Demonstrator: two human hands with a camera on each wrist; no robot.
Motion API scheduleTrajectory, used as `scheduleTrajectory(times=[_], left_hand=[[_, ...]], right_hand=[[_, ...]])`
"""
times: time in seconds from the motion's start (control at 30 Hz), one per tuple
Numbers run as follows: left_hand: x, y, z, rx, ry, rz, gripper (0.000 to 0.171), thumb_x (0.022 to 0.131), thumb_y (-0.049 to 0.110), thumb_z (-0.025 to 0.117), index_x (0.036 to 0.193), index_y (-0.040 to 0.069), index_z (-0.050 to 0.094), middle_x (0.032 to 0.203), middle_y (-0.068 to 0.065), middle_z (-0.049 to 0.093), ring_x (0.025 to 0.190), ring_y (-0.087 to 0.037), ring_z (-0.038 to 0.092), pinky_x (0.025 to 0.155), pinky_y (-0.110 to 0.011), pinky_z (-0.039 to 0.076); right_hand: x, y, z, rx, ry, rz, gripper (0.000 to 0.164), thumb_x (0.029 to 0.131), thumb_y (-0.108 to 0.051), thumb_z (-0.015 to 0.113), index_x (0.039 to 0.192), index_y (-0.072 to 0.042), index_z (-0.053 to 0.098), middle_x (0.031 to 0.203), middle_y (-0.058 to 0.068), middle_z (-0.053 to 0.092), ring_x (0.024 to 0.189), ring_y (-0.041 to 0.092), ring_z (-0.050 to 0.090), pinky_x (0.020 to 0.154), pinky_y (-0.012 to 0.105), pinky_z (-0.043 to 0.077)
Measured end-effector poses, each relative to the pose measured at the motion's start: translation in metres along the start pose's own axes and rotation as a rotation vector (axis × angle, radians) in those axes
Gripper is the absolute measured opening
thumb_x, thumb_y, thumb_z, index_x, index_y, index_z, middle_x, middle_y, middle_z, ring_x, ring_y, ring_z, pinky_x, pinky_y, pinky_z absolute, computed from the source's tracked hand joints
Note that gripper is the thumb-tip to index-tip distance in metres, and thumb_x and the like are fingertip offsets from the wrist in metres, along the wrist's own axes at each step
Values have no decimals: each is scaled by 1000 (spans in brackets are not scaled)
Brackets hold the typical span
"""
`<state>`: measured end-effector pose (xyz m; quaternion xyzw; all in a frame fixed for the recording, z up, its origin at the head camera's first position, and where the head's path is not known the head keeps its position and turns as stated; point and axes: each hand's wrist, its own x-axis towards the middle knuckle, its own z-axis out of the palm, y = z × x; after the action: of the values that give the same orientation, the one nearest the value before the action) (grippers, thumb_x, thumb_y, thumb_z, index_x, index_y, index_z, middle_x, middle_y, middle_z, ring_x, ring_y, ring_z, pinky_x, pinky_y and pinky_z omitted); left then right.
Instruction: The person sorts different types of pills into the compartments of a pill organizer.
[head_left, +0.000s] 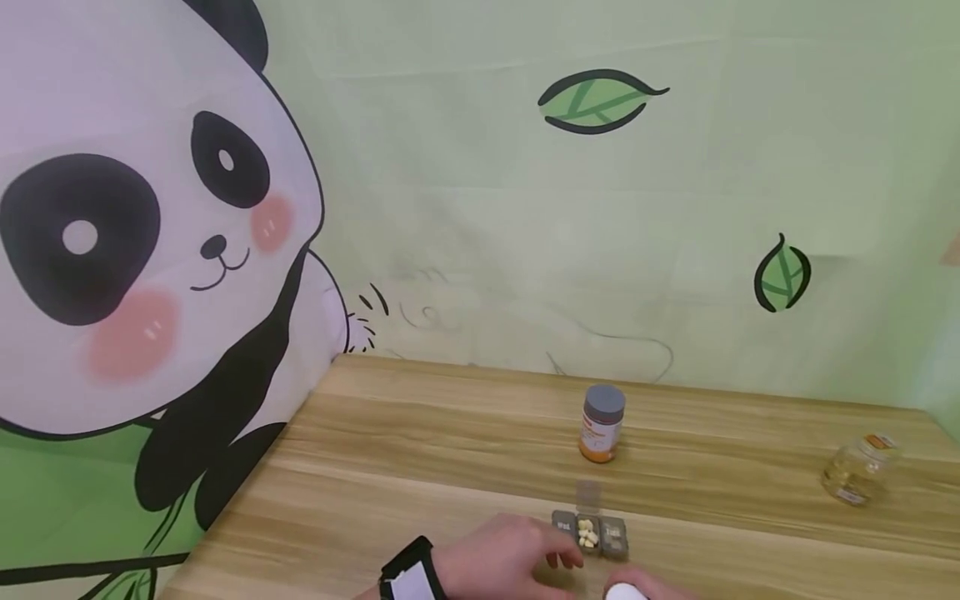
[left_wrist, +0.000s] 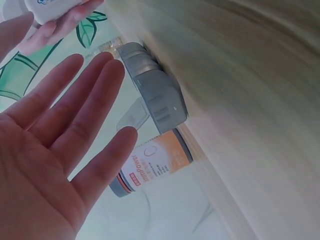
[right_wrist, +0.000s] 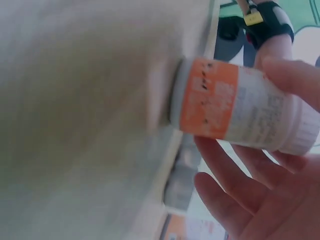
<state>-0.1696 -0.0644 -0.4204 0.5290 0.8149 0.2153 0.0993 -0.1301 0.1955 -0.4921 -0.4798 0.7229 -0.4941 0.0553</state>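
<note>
Table (head_left: 420, 417) is wood-grain, extends beneath and beyond left hand (head_left: 502, 557) and right hand (head_left: 654, 583). Wall (head_left: 465, 208) is pale green, creased, rises behind table's far edge. Panda (head_left: 176, 229) is printed large, beyond and left of both hands. Upper leaf (head_left: 596, 102) is high beyond them; lower leaf (head_left: 782, 277) beyond, to their right. Light is soft.

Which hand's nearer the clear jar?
Right. The right hand, holding a white-capped bottle, is left of the clear jar, toward the wearer; the left hand is farther left, beside the pill organizer.
</note>
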Motion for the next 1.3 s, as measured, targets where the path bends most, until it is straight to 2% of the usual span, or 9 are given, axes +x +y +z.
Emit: scheduleTrajectory(times=[0.1,0.27,0.4,0.53,0.73,0.8,1.03,1.13,1.3], left_hand=[[0,-1,1,42,38,16,25,93,38,65,107,18,69,100,15,65,86,11,54,72,-7,39],[-2,-3,-1,98,99,41,25,93,40,64,105,18,69,96,15,65,84,11,53,73,-6,38],[-2,-5,-4,105,130,50,25,93,39,65,105,17,69,96,14,65,83,9,54,73,-6,38],[-3,-6,-6,92,135,37,24,93,38,65,104,17,69,96,14,65,83,9,55,73,-6,39],[-3,-8,-7,90,147,25,24,94,39,64,103,17,70,96,14,66,83,9,54,72,-6,39],[-3,-8,-7,82,151,20,24,94,39,64,103,17,70,97,14,66,83,10,54,72,-6,39],[-2,-10,-6,60,153,17,23,94,37,64,103,16,70,97,13,67,83,9,55,72,-6,39],[-2,-11,-5,60,157,18,22,94,36,64,102,16,70,96,13,67,83,9,55,72,-6,40],[-2,-11,-6,47,158,11,21,94,34,65,102,16,70,96,13,67,82,8,56,71,-7,40]], right_hand=[[-6,-4,-8,-4,-4,75,41,79,13,63,114,-2,47,103,-5,56,94,1,50,68,24,43],[-17,-3,-25,-41,-22,47,52,76,14,65,120,-5,46,111,-6,55,100,2,49,69,24,42],[-30,-2,-38,-132,4,136,56,77,4,72,124,-15,48,114,-13,55,98,1,51,68,23,42],[-38,-8,-49,-220,49,201,57,78,-3,77,126,-12,47,113,-13,57,98,2,54,69,23,44],[-36,-29,-61,-200,81,528,50,87,-20,74,125,0,49,103,-7,60,91,5,58,69,26,47],[-33,-33,-66,-229,100,582,51,88,-22,73,125,3,48,101,-3,61,90,9,60,69,28,48],[-27,-28,-76,-470,220,530,52,83,-25,78,121,0,52,100,-2,61,89,4,57,71,30,49],[-21,-21,-81,-466,270,519,48,81,-21,80,116,0,54,99,0,61,89,3,57,71,28,49],[-9,-11,-89,-476,341,583,44,78,-21,82,109,-3,56,96,0,61,88,9,58,73,30,49]])
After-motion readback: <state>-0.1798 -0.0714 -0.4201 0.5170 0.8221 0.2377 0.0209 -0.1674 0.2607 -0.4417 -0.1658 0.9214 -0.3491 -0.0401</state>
